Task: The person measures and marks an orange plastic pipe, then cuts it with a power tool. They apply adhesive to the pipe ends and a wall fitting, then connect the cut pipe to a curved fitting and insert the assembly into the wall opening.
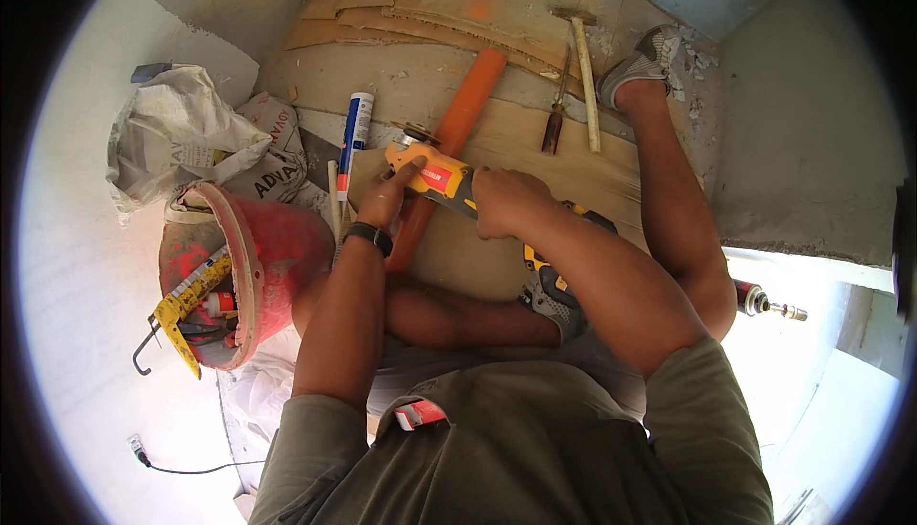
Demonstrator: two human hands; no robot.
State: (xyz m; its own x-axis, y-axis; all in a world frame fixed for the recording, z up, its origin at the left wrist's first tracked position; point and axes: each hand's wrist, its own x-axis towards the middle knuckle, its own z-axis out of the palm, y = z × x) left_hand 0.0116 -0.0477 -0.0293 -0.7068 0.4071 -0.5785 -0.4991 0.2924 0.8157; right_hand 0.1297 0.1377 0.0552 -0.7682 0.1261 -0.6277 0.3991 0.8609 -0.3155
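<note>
A yellow-and-black angle grinder is in both my hands above the floor. My left hand is closed round its front, near the metal head with the disc. My right hand wraps the body further back. Under the grinder lies a long orange pipe, slanting away to the far right; whether the disc touches it I cannot tell. Partly covered by my right forearm, more yellow-and-black tool parts show. A blue-and-white sealant tube stands out just left of my left hand.
At left, a red bucket holds a yellow caulking gun and other items. Crumpled sacks lie behind it. Beyond the pipe are flattened cardboard, a screwdriver and a hammer. A canister with a nozzle is at right.
</note>
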